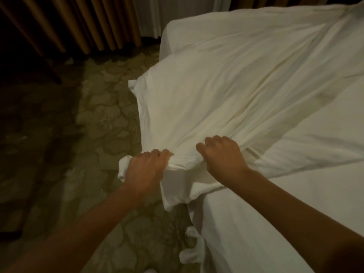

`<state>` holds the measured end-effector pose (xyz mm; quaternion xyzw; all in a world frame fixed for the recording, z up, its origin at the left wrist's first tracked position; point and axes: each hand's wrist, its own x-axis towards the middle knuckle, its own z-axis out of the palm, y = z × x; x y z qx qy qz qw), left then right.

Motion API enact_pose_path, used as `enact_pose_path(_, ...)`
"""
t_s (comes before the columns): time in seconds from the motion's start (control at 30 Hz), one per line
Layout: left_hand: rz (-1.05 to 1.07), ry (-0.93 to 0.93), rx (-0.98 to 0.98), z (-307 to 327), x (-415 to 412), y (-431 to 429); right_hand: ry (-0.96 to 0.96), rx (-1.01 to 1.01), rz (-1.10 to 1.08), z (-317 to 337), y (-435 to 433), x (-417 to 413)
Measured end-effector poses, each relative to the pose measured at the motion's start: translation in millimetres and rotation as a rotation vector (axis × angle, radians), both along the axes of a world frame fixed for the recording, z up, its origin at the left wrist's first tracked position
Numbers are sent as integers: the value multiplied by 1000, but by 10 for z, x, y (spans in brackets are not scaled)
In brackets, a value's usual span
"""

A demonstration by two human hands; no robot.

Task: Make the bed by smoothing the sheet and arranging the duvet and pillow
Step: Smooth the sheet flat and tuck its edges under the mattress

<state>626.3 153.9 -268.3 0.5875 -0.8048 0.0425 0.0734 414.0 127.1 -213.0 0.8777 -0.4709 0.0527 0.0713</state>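
Clenching 1 duvet (226, 85) by its near edge, left hand (145, 169) and right hand (224, 156) sit close together. It fans away over 1 bed (295, 198).

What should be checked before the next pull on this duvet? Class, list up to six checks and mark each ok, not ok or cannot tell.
1. Left hand grips the duvet by its near edge: ok.
2. Right hand grips the same edge: ok.
3. Duvet square to the bed: not ok, it lies slantwise and creased.
4. Duvet kept on the bed: not ok, a corner overhangs the carpet.
5. Sheet smooth: cannot tell under the duvet.
6. Pillow placed: cannot tell, none in view.
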Motion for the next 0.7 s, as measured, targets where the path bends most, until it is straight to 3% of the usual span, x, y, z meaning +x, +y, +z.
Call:
enact_pose_path(0.1, 55, -60, -71, -127, 109, -129, -27, 12, -15, -83, -133, 215)
enact_pose_path(0.23, 68, -37, 73, -596, -94, 65, 274, 215, -50, -326, -72, 141)
enact_pose_path(0.37, 47, 55, 179, -930, -332, 200, 415, 317, -48, -387, -52, 26)
enact_pose_path(0.6, 12, 28, 521, -969, -248, 186, 475, 419, 31, -292, -188, 55)
enact_pose_path(0.7, -100, 37, 434, -945, -86, 233, 448, 470, 41, -240, -142, 70)
